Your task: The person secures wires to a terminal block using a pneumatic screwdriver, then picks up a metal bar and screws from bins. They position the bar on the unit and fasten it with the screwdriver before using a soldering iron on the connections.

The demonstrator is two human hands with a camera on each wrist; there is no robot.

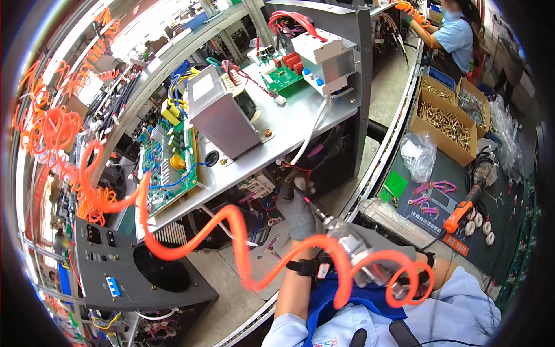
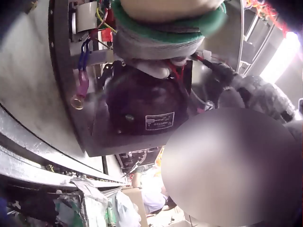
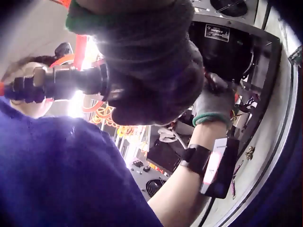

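While the right hand (image 3: 142,61) is clenched round the body of the air screwdriver (image 1: 347,243), the left hand (image 1: 298,211), in a grey glove, has its fingers curled about the bit (image 1: 315,209) close to the tip. What lies between the fingertips themselves, I cannot tell. The tool is low in front of the person, below the tilted metal chassis (image 1: 300,124). Its bit points up into the dark opening under the chassis, just beside a black round part (image 2: 142,104). An orange coiled hose (image 1: 231,231) runs from the rear of the tool.

To do this step well, I think the tool must stay in one straight line with the bit. The left fingers should only guide, lightly. The red wires (image 2: 177,71) near the fingertips should be kept away from the turning bit, and the hose should not pull the tool sideways.

On the bench (image 1: 445,168) at the right, an orange label (image 1: 457,246) seems to read "MC 1000". The white label (image 2: 159,123) on the black part is too small to read.
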